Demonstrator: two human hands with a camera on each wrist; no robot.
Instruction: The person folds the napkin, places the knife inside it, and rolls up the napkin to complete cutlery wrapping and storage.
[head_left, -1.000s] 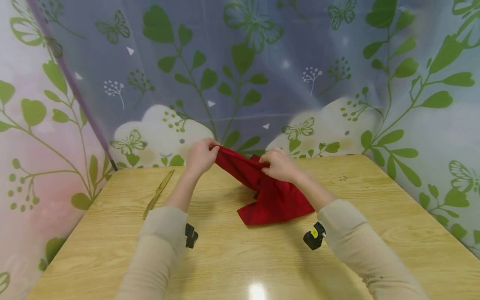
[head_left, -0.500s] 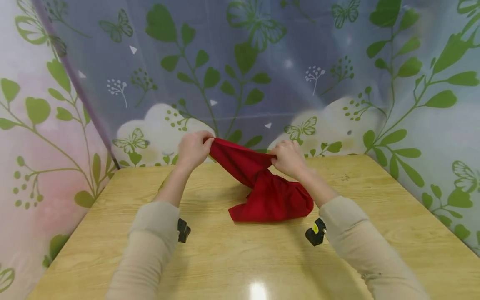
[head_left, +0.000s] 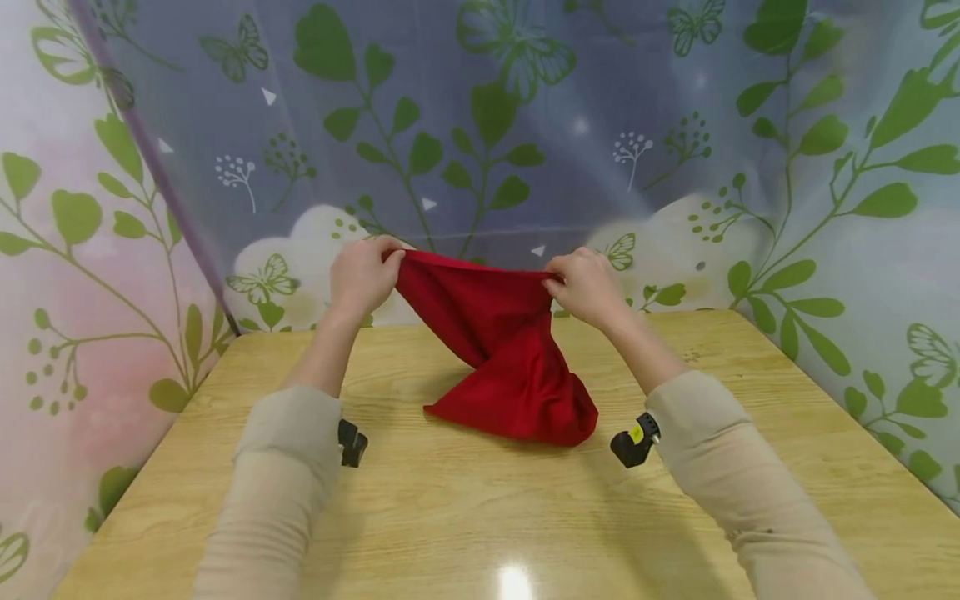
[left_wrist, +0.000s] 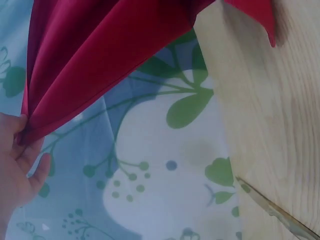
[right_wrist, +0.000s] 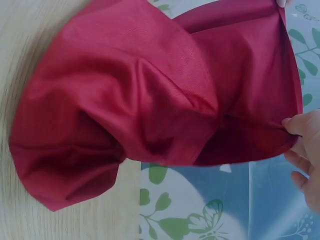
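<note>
A red cloth (head_left: pixel 517 367) is held up by its far edge, with its lower part bunched on the wooden table. My left hand (head_left: pixel 363 277) pinches one corner between thumb and fingers, above the table's back edge. My right hand (head_left: pixel 588 286) pinches the same edge farther right, and the edge runs nearly straight between both hands. In the left wrist view the cloth (left_wrist: pixel 100 60) slants up from the left hand (left_wrist: pixel 17 167) in long folds. In the right wrist view the right hand (right_wrist: pixel 306 150) grips the edge, and the cloth (right_wrist: pixel 120 95) sags in loose folds.
A gold-coloured knife (left_wrist: pixel 275 212) lies on the table (left_wrist: pixel 280 125) near its back edge, in the left wrist view. The left arm hides it in the head view. A printed curtain (head_left: pixel 420 125) with leaves and butterflies hangs behind the table (head_left: pixel 480 508).
Both hands have risen and drawn apart, the left going left and up. The cloth's top edge has stretched out between them, and its bunched lower part has shifted left.
</note>
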